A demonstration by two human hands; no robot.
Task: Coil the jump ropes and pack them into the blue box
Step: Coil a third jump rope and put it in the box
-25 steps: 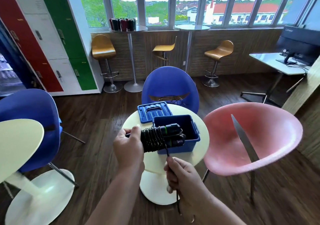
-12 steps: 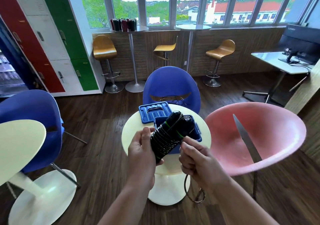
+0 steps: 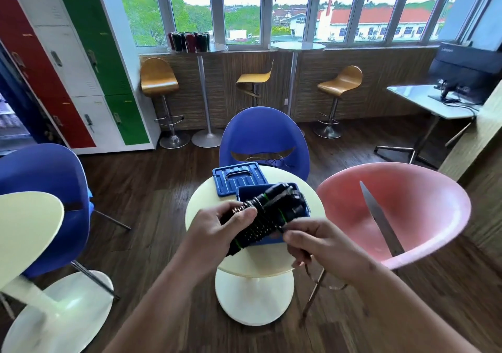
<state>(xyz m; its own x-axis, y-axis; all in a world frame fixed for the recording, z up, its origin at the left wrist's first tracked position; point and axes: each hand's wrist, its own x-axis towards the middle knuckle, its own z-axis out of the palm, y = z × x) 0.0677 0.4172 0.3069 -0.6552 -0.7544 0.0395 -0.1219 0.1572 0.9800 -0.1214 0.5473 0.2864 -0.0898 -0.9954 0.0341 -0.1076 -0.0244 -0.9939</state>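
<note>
Over the blue box (image 3: 250, 189), our left hand (image 3: 217, 226) grips the coiled jump rope (image 3: 271, 211); our right hand (image 3: 326, 246) fingers (image 3: 293, 237) pinch its loose cord (image 3: 308, 271).

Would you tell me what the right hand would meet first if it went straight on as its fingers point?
The right hand points left at the coiled jump rope, which its fingertips seem to pinch; the left hand lies just beyond.
</note>
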